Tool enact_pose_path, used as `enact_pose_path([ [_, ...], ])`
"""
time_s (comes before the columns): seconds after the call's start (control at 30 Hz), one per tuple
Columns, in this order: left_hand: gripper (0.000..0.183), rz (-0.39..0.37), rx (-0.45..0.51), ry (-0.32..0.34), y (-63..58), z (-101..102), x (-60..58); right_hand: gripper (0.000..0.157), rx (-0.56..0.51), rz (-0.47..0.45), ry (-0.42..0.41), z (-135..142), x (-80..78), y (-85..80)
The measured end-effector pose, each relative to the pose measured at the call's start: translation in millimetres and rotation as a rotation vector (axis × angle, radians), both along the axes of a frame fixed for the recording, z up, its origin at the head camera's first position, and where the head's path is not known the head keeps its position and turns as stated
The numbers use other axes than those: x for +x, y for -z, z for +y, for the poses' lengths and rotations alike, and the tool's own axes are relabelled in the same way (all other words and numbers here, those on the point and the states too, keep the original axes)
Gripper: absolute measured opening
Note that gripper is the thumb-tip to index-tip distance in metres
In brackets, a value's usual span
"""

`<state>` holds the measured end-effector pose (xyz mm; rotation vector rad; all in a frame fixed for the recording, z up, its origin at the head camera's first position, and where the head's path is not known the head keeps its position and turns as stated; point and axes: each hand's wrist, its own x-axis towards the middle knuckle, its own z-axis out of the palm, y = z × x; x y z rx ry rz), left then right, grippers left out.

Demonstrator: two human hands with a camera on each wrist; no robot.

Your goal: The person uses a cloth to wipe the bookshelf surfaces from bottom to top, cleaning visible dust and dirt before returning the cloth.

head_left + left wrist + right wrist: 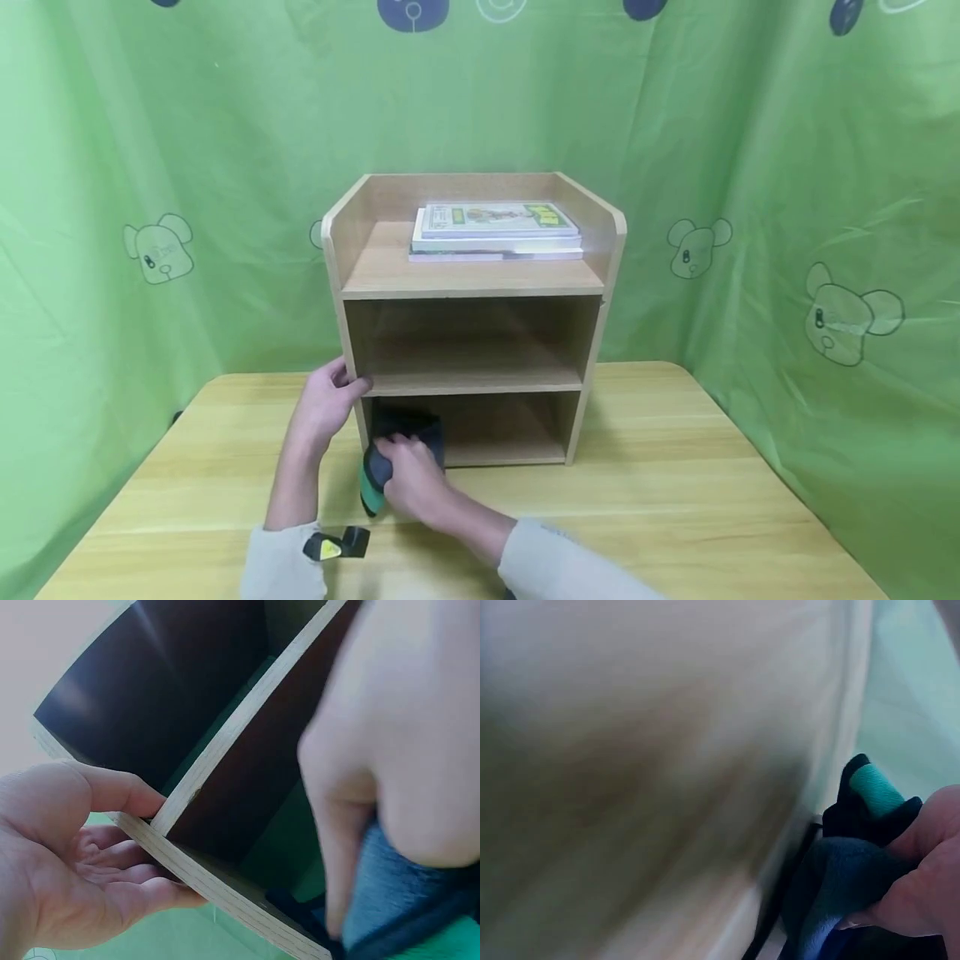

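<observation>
A small wooden shelf unit (472,293) stands on the table. My left hand (330,400) grips its left side panel, the thumb at the middle board's front edge and the fingers around the outside, as the left wrist view (97,855) also shows. My right hand (416,479) pinches a soft dark-blue cloth item with black trim and a green part (377,471) at the bottom compartment's left end. Part of this item lies inside the compartment and part sticks out in front. In the right wrist view the blue cloth (847,877) is bunched beneath the thumb; its full shape is hidden.
Several books (495,233) lie stacked on the top shelf. The light wooden table (660,500) extends around the unit. Green curtains (810,208) with bear drawings hang behind and at both sides. A black strap (337,546) sits at the left sleeve.
</observation>
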<state>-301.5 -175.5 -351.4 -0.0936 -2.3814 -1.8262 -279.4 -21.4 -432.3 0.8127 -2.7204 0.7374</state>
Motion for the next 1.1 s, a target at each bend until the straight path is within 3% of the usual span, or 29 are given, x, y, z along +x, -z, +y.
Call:
enact_pose_path([
  [0.17,0.05,-0.001,-0.009,0.008,-1.3,2,0.2,0.06,0.097,-0.068,0.046,5,2.6,-1.6],
  [0.3,0.051,-0.009,-0.015,0.004,-3.0,2,1.8,0.06,0.118,-0.165,0.05,8,6.6,-4.2],
  [0.4,0.052,-0.011,-0.016,0.004,-3.8,1,2.5,0.064,0.094,-0.176,0.027,8,9.7,-3.0],
  [0.57,0.052,-0.003,-0.007,0.014,-2.8,-1,2.4,0.07,-0.113,-0.161,0.025,4,10.1,2.5],
  [0.77,0.054,-0.009,0.002,0.016,-1.4,-2,3.9,0.066,-0.383,-0.204,0.107,-10,11.2,-0.9],
  [0.93,0.053,-0.007,-0.007,0.01,-1.6,-1,3.4,0.064,-0.507,-0.16,0.14,-16,12.3,-14.4],
  [1.1,0.05,0.011,-0.041,-0.01,-1.7,0,2.9,0.063,-0.589,-0.082,0.106,-17,15.6,-28.4],
])
